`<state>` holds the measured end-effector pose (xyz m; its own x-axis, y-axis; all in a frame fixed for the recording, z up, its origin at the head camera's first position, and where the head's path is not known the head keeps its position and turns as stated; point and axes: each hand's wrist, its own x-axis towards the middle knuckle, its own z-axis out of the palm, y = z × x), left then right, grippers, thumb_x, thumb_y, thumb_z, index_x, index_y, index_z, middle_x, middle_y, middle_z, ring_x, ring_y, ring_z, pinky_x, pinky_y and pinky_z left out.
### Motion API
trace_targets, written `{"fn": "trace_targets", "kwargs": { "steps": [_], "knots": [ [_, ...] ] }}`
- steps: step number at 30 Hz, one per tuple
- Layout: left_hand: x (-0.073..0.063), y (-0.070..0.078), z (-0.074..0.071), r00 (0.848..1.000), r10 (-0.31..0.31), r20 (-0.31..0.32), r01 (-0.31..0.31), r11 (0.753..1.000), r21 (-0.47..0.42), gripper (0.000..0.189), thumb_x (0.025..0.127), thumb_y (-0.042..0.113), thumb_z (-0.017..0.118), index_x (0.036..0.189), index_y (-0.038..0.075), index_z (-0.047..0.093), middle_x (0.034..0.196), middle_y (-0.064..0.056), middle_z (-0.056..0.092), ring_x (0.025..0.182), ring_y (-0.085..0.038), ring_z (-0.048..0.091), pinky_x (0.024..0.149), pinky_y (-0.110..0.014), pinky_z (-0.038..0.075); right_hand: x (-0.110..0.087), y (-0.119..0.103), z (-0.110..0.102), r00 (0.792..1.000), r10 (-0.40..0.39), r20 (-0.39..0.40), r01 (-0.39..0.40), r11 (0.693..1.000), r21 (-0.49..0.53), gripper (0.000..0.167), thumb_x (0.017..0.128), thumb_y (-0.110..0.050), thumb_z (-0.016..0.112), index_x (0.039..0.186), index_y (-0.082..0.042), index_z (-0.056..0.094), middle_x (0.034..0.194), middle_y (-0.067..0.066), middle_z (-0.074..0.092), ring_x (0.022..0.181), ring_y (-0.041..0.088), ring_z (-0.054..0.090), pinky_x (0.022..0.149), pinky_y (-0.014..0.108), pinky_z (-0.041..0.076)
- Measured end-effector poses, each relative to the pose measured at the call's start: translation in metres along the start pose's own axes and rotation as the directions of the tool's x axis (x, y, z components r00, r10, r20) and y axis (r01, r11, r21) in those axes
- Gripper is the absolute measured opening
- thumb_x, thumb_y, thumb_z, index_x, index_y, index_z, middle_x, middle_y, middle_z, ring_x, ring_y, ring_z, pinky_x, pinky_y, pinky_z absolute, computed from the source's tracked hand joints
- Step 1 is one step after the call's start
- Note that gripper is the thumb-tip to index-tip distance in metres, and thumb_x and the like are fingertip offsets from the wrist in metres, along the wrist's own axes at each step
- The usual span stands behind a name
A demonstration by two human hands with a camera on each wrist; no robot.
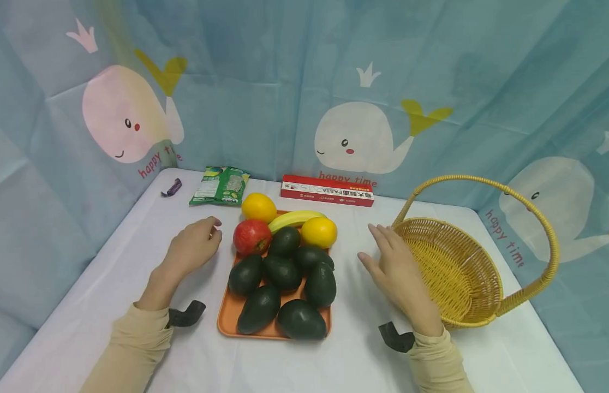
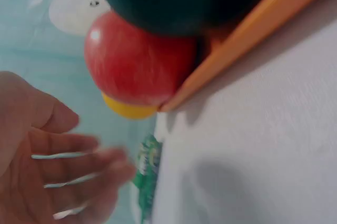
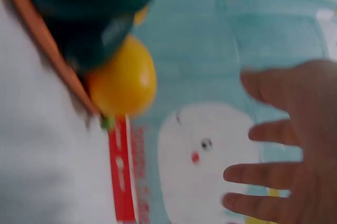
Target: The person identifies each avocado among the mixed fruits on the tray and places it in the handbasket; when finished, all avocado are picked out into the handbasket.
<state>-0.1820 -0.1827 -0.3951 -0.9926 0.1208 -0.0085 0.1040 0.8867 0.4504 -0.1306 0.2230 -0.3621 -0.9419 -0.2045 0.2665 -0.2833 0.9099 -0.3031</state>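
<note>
An orange tray (image 1: 227, 322) holds several dark green avocados (image 1: 259, 309), a red pomegranate (image 1: 252, 236), a yellow banana (image 1: 297, 219) and a yellow-orange fruit (image 1: 319, 232). Another round orange-yellow fruit (image 1: 258, 208) sits at the tray's far left corner. My left hand (image 1: 192, 245) hovers left of the tray, nearest the pomegranate, with relaxed fingers and nothing held. On the other side, my right hand (image 1: 398, 267) is raised between the tray and a wicker basket (image 1: 491, 284). Its fingers are spread and hold nothing, as the right wrist view also shows.
Behind the tray lie a green snack packet (image 1: 220, 186) and a red and white pasta box (image 1: 327, 191). A small purple wrapped candy (image 1: 173, 188) rests at the far left. The basket's tall handle (image 1: 535, 213) arches up at the right. A whale-print curtain (image 1: 265, 82) hangs behind the table.
</note>
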Motion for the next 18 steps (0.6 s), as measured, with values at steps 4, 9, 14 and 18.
{"fn": "trace_targets", "kwargs": {
  "steps": [4,9,14,18],
  "knots": [
    [0.004,-0.014,0.007,0.97,-0.005,0.241,0.069,0.965,-0.255,0.031,0.095,0.016,0.045,0.114,-0.005,0.057,0.086,-0.013,0.065,0.069,-0.02,0.056,0.063,-0.032,0.049,-0.001,-0.021,0.014,0.997,-0.007,-0.071,0.011,0.998,0.062,0.054,0.092,-0.032,0.065,0.14,-0.012,0.05,0.132,0.013,0.059,0.114,0.03,0.062,0.092,0.048,0.052],
    [0.007,-0.023,0.019,0.913,0.038,0.407,0.13,0.917,-0.376,0.03,0.094,0.017,0.049,0.114,-0.004,0.057,0.083,-0.009,0.066,0.068,-0.017,0.058,0.066,-0.029,0.05,-0.005,-0.036,0.036,1.0,-0.006,-0.018,0.008,0.998,0.066,0.058,0.091,-0.042,0.064,0.141,-0.016,0.05,0.127,0.011,0.059,0.102,0.024,0.064,0.079,0.042,0.055],
    [0.009,-0.022,0.023,0.907,0.077,0.413,0.105,0.91,-0.402,0.028,0.093,0.019,0.053,0.111,-0.002,0.06,0.084,-0.009,0.067,0.07,-0.017,0.058,0.066,-0.029,0.05,-0.008,-0.045,0.05,0.992,0.014,0.122,-0.021,0.998,0.052,0.068,0.088,-0.056,0.061,0.145,-0.023,0.046,0.122,0.009,0.057,0.085,0.017,0.06,0.069,0.032,0.052],
    [0.009,-0.02,0.024,0.912,0.118,0.393,0.055,0.914,-0.402,0.023,0.089,0.016,0.056,0.104,-0.001,0.061,0.079,-0.007,0.065,0.067,-0.017,0.055,0.062,-0.029,0.047,-0.01,-0.051,0.058,0.981,0.005,0.195,-0.019,0.998,0.067,0.068,0.087,-0.057,0.062,0.143,-0.021,0.048,0.117,0.008,0.055,0.071,0.011,0.052,0.063,0.026,0.046]
  ]
}}
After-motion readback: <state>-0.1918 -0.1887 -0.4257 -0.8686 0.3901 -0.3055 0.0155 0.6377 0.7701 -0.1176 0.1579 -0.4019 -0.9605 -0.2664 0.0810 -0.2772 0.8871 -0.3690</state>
